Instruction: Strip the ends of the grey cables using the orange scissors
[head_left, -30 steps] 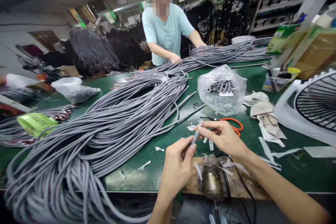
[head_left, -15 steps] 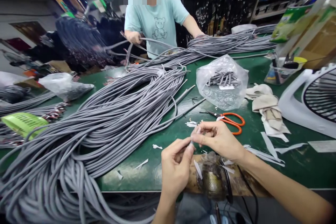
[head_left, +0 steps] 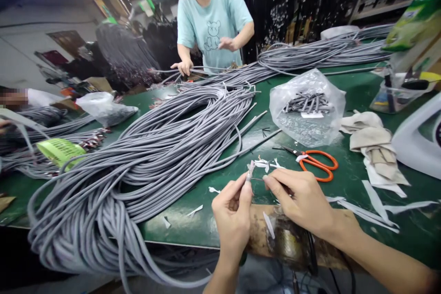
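Note:
My left hand pinches the end of a grey cable between thumb and fingers, holding it upright above the table's near edge. A frayed white tip shows at its top. My right hand is closed right beside it, fingertips near the cable end; what they pinch is too small to make out. Below both hands sits a small metal device on a wooden block. A big bundle of grey cables lies to the left on the green table.
Orange-handled scissors lie just beyond my right hand. A clear bag of grey parts, folded cloths and white paper strips are to the right. A person in a light blue shirt handles cables across the table.
My left hand has raised the cable end slightly and my right hand has drawn back a little from it. The person opposite has moved a hand down onto the cables. The view shifted.

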{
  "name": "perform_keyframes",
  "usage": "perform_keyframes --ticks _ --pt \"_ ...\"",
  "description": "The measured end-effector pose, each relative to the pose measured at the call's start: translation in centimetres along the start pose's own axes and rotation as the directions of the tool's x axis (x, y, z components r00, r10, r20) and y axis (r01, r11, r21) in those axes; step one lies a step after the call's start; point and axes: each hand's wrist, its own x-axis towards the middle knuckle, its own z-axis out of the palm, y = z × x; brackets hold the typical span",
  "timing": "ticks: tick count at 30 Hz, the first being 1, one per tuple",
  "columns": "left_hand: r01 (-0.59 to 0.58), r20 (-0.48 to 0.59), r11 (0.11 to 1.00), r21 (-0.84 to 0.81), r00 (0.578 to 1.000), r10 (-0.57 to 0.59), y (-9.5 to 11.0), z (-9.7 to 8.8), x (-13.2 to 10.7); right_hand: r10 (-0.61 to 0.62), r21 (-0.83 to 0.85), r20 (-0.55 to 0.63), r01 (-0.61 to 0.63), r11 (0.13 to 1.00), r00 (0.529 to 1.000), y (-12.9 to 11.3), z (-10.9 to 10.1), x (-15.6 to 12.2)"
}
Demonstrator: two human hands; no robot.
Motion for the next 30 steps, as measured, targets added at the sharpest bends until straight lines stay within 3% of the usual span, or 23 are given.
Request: perform_keyframes --ticks 3,9,14,20,26,30 --pt "-0.042 0.022 0.997 0.057 0.999 0.041 0.2 0.0 0.0 0.029 0.022 0.008 -0.029 0.999 1.0 0.0 0.1 0.0" --pt "-0.221 0.128 0.94 0.261 0.973 0.193 0.6 0.1 -0.2 0.215 0.166 -0.067 -0.201 0.965 0.974 -0.1 -0.6 0.3" --pt "-0.085 -0.038 0.988 0.13 0.995 0.091 0.5 0.3 -0.1 0.077 0.087 0.004 -0.077 0.993 0.997 -0.4 -0.5 0.0" --pt "-0.044 -0.047 0.995 0.089 0.998 0.048 0.4 0.4 -0.2 0.023 0.022 0.021 -0.023 0.999 1.0 -0.3 0.4 -0.4" --pt "-0.091 -0.02 0.983 0.157 0.995 0.095 0.6 0.5 -0.2 0.062 0.095 0.022 -0.064 0.993 0.998 -0.4 0.3 -0.2" --pt "-0.255 0.1 0.906 0.339 0.967 0.235 0.7 0.4 -0.3 0.153 0.215 0.102 -0.172 0.961 0.983 -0.6 0.3 -0.1"
